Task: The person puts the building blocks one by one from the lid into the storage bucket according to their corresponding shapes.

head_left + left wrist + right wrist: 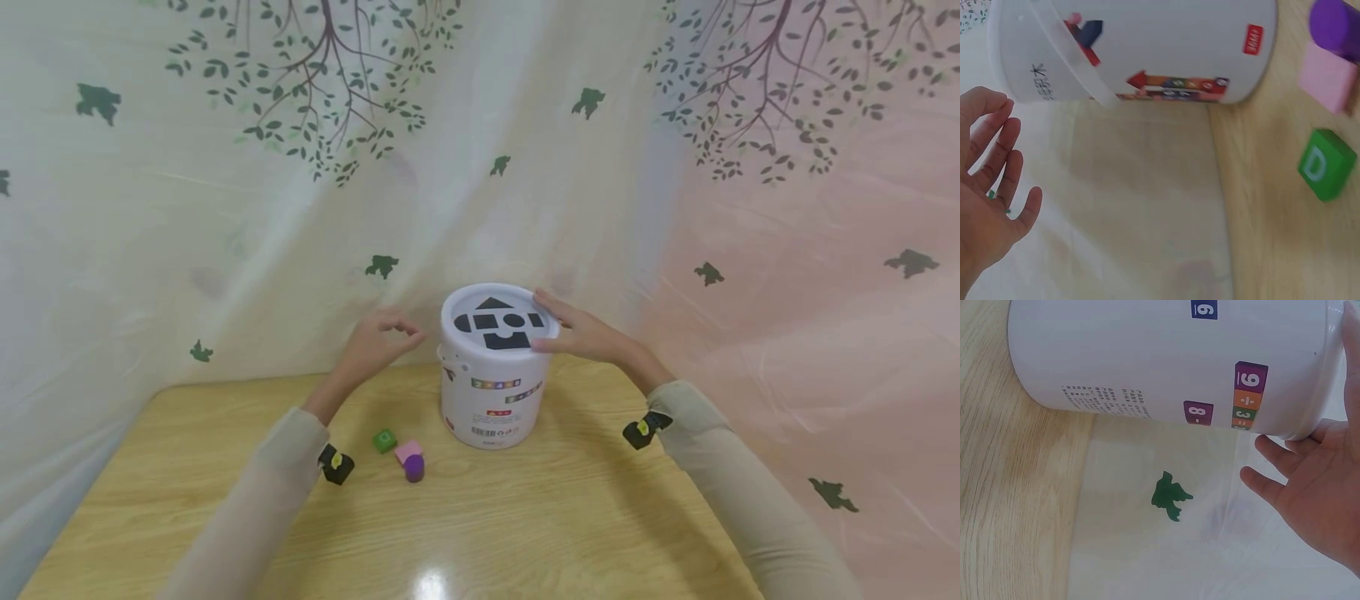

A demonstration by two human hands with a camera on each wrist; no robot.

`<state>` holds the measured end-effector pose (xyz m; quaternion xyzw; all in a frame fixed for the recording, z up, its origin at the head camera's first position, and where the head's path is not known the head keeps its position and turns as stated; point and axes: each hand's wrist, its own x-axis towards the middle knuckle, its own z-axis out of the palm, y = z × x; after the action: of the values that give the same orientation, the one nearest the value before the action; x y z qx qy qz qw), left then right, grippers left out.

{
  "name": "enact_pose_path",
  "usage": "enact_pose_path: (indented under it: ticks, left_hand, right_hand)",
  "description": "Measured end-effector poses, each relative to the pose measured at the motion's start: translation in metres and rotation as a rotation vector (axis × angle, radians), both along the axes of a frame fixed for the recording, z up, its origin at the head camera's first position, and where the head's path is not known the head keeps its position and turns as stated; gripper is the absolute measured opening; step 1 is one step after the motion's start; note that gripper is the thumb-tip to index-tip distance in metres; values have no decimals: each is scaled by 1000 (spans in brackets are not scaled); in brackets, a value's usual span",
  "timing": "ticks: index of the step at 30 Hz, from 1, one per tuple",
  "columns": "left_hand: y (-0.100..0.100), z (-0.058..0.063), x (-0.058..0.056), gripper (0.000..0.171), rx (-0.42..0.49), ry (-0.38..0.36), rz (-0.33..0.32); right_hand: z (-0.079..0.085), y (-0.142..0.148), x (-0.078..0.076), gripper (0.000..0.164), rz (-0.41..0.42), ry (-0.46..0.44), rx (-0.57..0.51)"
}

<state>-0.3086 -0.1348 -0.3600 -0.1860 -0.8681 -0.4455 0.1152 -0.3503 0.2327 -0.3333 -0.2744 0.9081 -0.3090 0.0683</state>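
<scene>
A white bucket [491, 392] stands upright on the table. Its white lid [480, 337] has dark shaped openings: a triangle, a circle, rectangles and others. My right hand [581, 333] holds the lid's right rim, thumb at the front and fingers toward the back; the right wrist view shows its fingers [1275, 456] spread at the rim. Left of the bucket, my left hand [378, 342] hovers near the rim, thumb and forefinger close together, nothing visible between them. In the left wrist view its other fingers [1007, 162] are loosely bent.
On the table [465, 525], left of the bucket, lie a green block [385, 440] marked with a letter, a pink block [408, 452] and a purple cylinder [414, 468]. The bucket's white handle [1079, 53] hangs at its side. A leaf-printed curtain [247, 250] hangs behind the table.
</scene>
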Motion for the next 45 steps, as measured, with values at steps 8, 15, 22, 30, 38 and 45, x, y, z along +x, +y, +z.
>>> enact_pose_path:
  ticks: [8,15,22,30,38,45]
  left_hand:
    - [-27,-31,4,13,-49,-1,1]
    - [-52,-69,6,8,-85,-17,-50]
    - [-69,-99,11,12,-177,-103,-99]
    - [-74,-121,15,27,-197,-162,-164]
    - [-69,-124,20,38,-276,-146,-161]
    - [-67,-130,22,34,-369,-136,-109]
  right_hand:
    - [1,0,2,100,-3,6,8]
    - [1,1,1,99,3,11,18]
    - [3,-1,2,100,-2,-1,14]
    - [4,-1,1,99,0,-3,20]
    - [3,-1,-1,100,8,1,24]
    - [4,0,-2,99,5,-17,15]
